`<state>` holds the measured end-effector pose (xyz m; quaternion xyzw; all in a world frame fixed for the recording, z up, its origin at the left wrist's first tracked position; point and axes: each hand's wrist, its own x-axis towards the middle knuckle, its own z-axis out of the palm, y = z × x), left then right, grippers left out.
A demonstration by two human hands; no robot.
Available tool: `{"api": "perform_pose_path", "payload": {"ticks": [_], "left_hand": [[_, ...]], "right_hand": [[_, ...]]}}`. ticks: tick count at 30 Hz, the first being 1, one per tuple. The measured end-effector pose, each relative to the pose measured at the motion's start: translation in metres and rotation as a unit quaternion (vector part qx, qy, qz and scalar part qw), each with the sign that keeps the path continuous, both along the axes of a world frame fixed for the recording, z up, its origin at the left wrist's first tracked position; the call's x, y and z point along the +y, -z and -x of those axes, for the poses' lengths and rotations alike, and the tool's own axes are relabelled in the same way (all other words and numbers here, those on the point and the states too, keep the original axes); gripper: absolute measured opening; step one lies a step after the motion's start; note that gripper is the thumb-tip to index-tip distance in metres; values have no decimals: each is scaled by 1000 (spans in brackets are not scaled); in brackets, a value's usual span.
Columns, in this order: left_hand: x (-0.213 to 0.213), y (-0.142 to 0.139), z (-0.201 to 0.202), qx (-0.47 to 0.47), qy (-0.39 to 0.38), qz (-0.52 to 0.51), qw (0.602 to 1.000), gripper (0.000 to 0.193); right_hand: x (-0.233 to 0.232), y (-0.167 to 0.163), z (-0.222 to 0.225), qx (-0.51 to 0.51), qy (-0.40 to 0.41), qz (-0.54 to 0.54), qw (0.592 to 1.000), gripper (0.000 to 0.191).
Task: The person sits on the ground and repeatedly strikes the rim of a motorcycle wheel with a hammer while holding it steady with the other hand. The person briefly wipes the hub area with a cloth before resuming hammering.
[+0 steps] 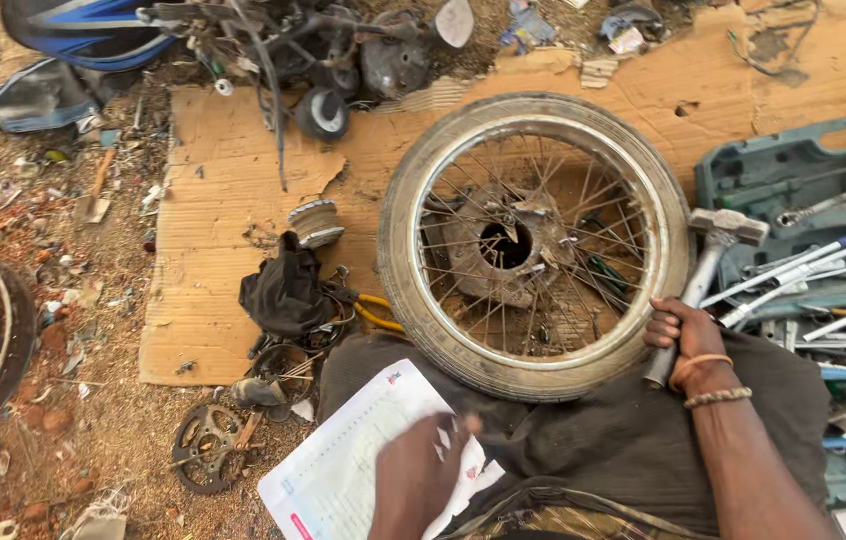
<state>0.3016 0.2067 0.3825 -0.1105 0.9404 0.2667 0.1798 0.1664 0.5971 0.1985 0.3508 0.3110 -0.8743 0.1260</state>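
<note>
My left hand [413, 480] lies flat on a white printed sheet [343, 465] over my lap — fingers spread, pinching nothing. The spoked wheel [533, 245] lies flat on cardboard [223, 190] between my hands, its near rim against my knees. My right hand [681, 335] is closed round a hammer [708, 270] — handle running up and slightly right, head at the toolbox [793, 160].

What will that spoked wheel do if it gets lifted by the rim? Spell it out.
The wheel looks heavy for its size: metal rim, thick hub and tyre. Probably stiff, since the many spokes brace it. Lying flat on the cardboard it should stay put; stood on edge it would likely roll.
</note>
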Motion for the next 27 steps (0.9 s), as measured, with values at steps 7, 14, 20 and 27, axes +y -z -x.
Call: {"api": "perform_pose_path", "payload": {"ticks": [7,14,20,27], "left_hand": [[-9,58,138,225,-163,52,959,78],[70,97,153,275,188,0,943,26],[81,114,180,241,283,60,926,38],[84,134,190,139,388,157,897,26]], "right_hand": [[-12,-18,0,-50,-6,-97,994,20],[-18,-20,4,-42,-12,-102,994,27],[-17,-17,4,-67,-2,-106,992,21],[-16,-16,2,-52,-10,-118,992,22]]}}
